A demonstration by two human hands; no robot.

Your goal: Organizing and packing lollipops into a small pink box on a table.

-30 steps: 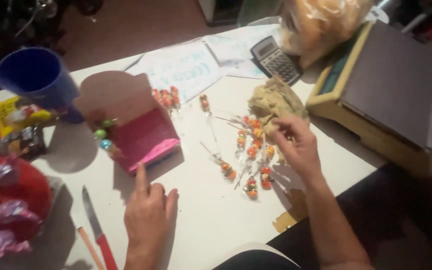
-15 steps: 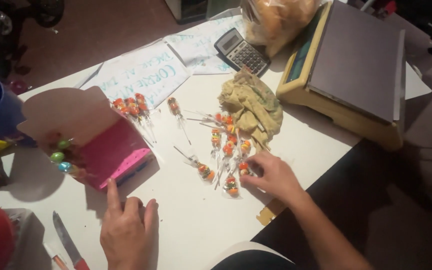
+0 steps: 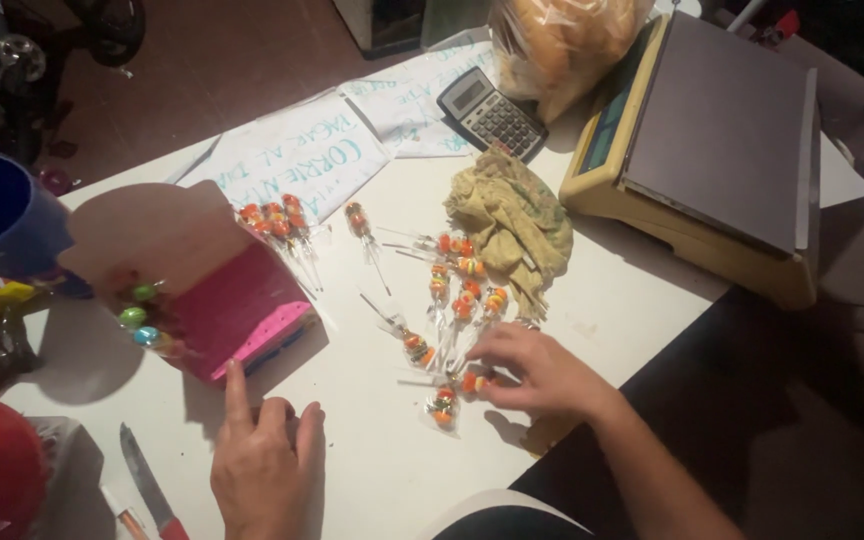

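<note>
The right hand (image 3: 537, 372) is down on the white table (image 3: 372, 470) among a scatter of wrapped orange-and-red lollipops (image 3: 452, 300), its fingers (image 3: 487, 352) curled and drawn close over one or two of them. Whether they actually pinch a stick I cannot tell; the fingertips hide it.

The risk I see is in that crowding. The sweets lie loose with sticks crossing, so fingers closing on one could drag its neighbours along. One lollipop (image 3: 442, 408) sits just below the fingertips, close to the near edge of the table, and a careless sweep could push it off. The crumpled yellowish cloth (image 3: 512, 215) lies just beyond the far end of the scatter, and a stick could snag in it.

The left hand (image 3: 262, 465) rests flat on the table, forefinger stretched out and the others loosely together, holding nothing. That forefinger points at the pink box (image 3: 242, 315), just short of its near corner; a nudge could shift the open box and spill the round coloured sweets (image 3: 135, 318) at its mouth. A knife (image 3: 142, 480) lies just left of this hand, blade away, near enough to be caught.
</note>
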